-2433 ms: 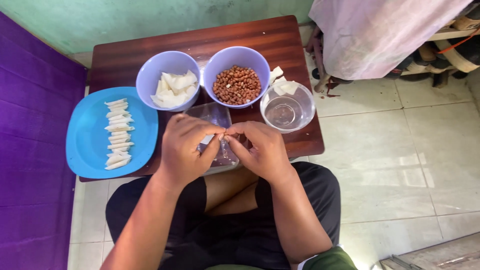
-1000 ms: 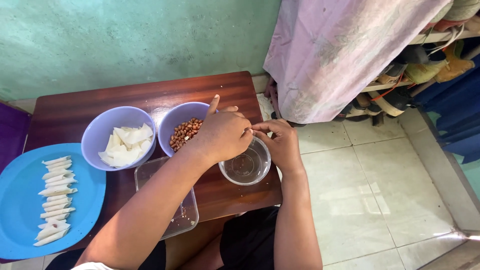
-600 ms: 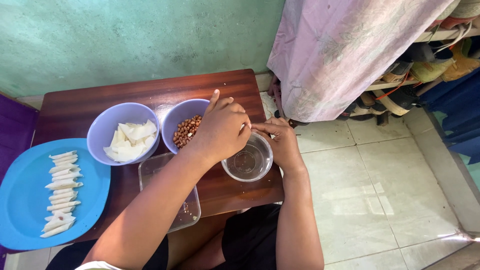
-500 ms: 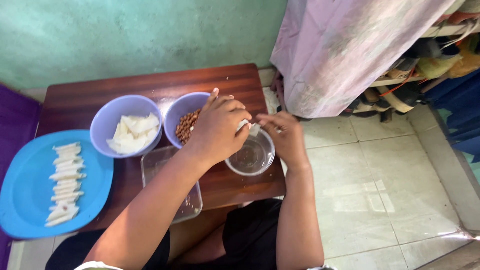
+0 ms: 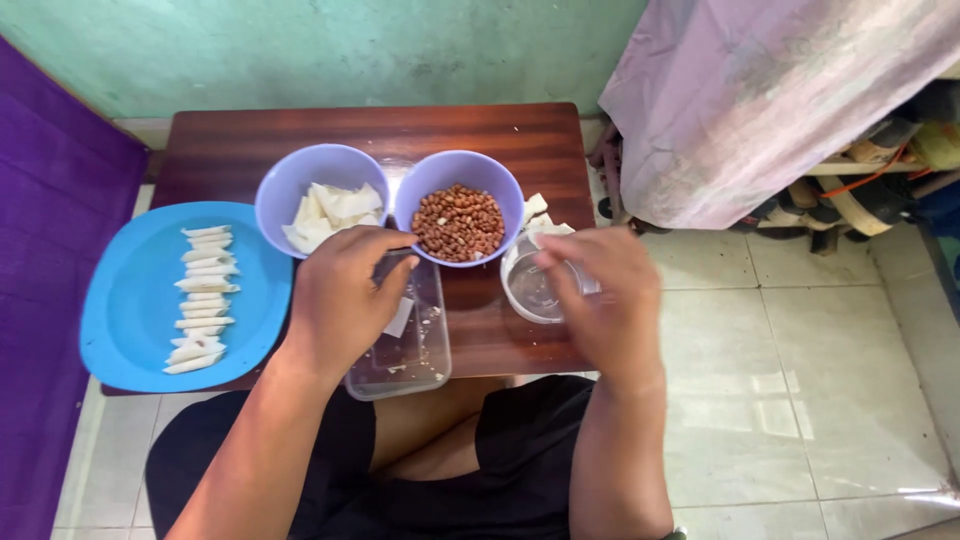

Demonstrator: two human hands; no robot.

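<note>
Hands coming back from the glass bowl to the clear tray.

The left hand [image 5: 340, 300] is now hanging over the tray [image 5: 405, 335], fingers curled loosely near a small white wrapper piece [image 5: 398, 318]; whether it is gripping it, I cannot tell. Half a second ago it was reaching over the glass bowl [image 5: 540, 285], right of the tray. The right hand [image 5: 600, 300] is pulling off that bowl, blurred, fingers half open and holding nothing visible. Behind the tray are sitting the peanut bowl [image 5: 460, 220] and wrapper bowl [image 5: 315, 200]; left of it, rolls on the blue plate [image 5: 140, 320]. The dip looks finished, with work shifting to the tray.
</note>
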